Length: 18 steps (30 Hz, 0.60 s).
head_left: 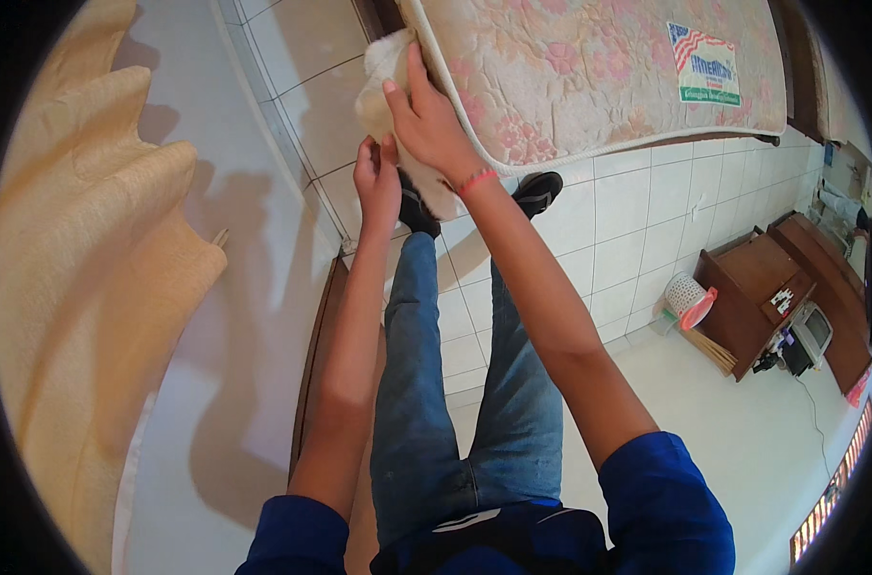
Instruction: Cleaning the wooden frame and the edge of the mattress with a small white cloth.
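A cream, fluffy cloth (385, 65) hangs beside the corner of a floral mattress (587, 79) with white piping. My right hand (432, 122) lies over the cloth at the mattress edge, its thumb and fingers spread; a red band circles that wrist. Just left of it and lower, my left hand (378, 169) has its fingers curled at the cloth's left edge. Whether those fingers grip the fabric is hard to tell. Part of the cloth is hidden behind the right hand and reaches down between my feet, which wear black sandals.
White floor tiles (623, 201) run under and beside the bed. A yellow curtain (105, 215) hangs by the wall at left. Low at left is a dark wooden edge (321, 345). Wooden furniture (745, 295), a white basket (686, 293) and a small television (813, 330) stand at right.
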Each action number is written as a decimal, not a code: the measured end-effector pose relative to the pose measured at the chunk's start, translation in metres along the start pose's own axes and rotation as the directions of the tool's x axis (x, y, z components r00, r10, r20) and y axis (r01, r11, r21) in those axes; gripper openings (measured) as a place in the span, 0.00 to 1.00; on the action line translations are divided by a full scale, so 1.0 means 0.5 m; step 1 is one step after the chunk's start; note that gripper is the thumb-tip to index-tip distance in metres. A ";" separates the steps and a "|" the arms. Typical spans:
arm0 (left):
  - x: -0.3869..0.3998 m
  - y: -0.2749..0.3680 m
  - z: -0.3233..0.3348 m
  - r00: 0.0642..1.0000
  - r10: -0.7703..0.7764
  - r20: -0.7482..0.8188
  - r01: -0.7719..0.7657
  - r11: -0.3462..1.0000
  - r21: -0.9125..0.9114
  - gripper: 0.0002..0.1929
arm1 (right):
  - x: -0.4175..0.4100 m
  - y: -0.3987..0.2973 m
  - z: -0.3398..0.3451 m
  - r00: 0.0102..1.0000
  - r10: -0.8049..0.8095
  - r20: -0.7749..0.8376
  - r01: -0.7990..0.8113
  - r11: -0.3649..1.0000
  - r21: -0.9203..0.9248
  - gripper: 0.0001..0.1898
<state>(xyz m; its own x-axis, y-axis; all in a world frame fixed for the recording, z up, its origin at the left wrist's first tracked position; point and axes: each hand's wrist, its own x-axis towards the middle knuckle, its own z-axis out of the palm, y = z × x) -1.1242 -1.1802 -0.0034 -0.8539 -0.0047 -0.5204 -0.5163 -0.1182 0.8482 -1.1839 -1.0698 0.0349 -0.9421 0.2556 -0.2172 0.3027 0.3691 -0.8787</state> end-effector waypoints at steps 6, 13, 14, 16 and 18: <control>0.109 -0.034 -0.040 0.991 0.132 0.000 -0.131 0.988 -0.086 0.11 | -0.011 0.030 0.074 0.957 -0.194 0.216 0.248 0.933 -0.261 0.36; 0.184 -0.018 -0.027 0.975 0.080 -0.207 -0.057 0.992 0.116 0.12 | 0.075 0.051 0.106 0.970 -0.142 0.196 0.212 0.889 -0.406 0.37; 0.204 -0.003 -0.019 0.966 0.066 -0.249 -0.021 0.984 0.178 0.12 | 0.116 0.039 0.108 0.966 -0.127 0.224 0.205 0.906 -0.370 0.38; 0.247 0.032 0.004 0.954 0.120 -0.274 -0.077 0.984 0.163 0.12 | 0.186 0.020 0.110 0.962 -0.109 0.250 0.190 0.926 -0.325 0.39; 0.299 0.061 0.016 0.926 0.202 -0.318 -0.155 0.974 0.165 0.12 | 0.244 0.006 0.113 0.956 -0.099 0.275 0.200 0.908 -0.368 0.43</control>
<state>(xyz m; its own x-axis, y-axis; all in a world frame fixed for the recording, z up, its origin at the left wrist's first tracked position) -1.2680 -1.1765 -0.0548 -0.8743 -0.3441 -0.3425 -0.3812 0.0496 0.9232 -1.3062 -1.0882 -0.0181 -0.9708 -0.0375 -0.2371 0.1395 0.7155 -0.6846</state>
